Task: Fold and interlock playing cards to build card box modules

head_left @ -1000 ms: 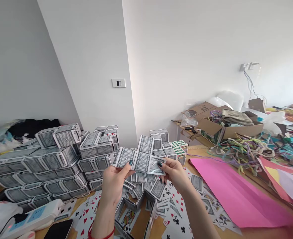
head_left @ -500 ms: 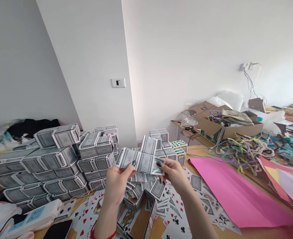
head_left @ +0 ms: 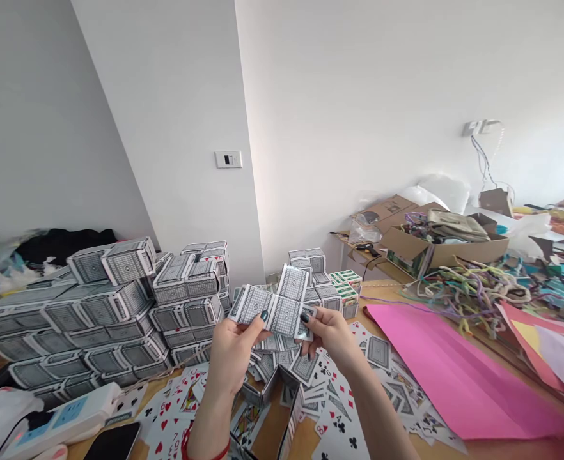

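On table: loose cards | white wall behind | left grip, right grip: pinching joined cards

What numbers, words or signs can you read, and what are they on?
"8", red: a loose playing card
"4", black: a clubs card
Heart shapes: a hearts card
Too small or blurred: other cards' corners, marks on the cardboard flap, any writing on the held playing cards

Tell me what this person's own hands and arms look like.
The left hand and right hand are gloveless, with visible nails painted a dark, glossy blue-green. A thin red band sits on the left forearm; the right forearm looks unadorned and sleeveless in view.
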Tool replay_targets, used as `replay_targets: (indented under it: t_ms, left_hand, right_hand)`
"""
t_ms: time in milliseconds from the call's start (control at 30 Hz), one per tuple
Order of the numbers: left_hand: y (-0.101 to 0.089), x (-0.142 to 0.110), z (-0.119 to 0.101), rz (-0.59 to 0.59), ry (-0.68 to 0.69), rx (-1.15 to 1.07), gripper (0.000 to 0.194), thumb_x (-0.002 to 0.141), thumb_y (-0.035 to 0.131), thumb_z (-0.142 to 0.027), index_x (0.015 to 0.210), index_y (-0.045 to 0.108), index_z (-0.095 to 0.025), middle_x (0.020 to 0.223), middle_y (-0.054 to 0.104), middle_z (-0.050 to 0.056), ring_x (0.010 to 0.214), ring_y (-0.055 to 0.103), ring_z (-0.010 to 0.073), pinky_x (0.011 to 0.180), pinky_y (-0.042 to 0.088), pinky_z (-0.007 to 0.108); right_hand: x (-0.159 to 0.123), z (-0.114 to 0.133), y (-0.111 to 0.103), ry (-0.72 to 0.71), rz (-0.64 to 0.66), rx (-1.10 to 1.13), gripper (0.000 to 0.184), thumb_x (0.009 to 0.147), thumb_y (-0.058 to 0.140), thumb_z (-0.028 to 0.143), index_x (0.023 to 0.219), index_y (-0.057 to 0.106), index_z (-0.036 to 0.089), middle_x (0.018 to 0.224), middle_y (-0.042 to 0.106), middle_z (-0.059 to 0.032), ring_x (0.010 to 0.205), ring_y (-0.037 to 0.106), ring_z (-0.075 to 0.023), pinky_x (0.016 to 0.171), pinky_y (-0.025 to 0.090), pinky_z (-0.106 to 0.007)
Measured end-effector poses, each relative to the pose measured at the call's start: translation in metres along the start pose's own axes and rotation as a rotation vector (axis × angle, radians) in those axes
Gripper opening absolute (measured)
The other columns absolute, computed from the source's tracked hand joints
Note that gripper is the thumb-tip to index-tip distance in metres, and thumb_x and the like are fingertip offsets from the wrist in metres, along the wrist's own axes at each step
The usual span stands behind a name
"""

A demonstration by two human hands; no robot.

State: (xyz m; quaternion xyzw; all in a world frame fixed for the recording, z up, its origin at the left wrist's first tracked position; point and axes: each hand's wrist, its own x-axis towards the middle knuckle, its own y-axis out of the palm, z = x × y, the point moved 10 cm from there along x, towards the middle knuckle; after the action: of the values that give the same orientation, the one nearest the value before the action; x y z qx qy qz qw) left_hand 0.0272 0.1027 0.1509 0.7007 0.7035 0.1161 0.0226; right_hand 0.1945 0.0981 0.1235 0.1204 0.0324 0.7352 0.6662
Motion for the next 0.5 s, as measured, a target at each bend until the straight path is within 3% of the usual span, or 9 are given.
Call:
replay_targets:
  t_ms: [300,500]
  left_hand:
    - [-0.0020,0.0003,0.0006,-0.007,0.011,0.007,0.021,0.058,0.074,-0.024,0.047,0.058,-0.017,0.045,0.054,-0.002,0.050,0.058,0.0163,0.055,0.053,0.029]
    - [0.0011,-0.0034,-0.0049,-0.037,0.004,0.006,0.025,0.056,0.075,-0.024,0.042,0.054,-0.019,0.036,0.047,-0.003,0.045,0.055,0.0168,0.050,0.050,0.029]
  right_hand:
    - [-0.0006,-0.0012,0.0042,0.009,0.008,0.011,0.040,0.066,0.063,0.055,0.062,0.047,0.018,0.048,0.058,0.0013,0.038,0.058,-0.0148,0.035,0.042,-0.023]
    - [-0.0024,0.0014,0.0057,0.021,-0.005,0.003,0.041,0.065,0.064,0.056,0.063,0.049,0.018,0.049,0.057,0.0020,0.038,0.056,-0.0141,0.037,0.045,-0.025]
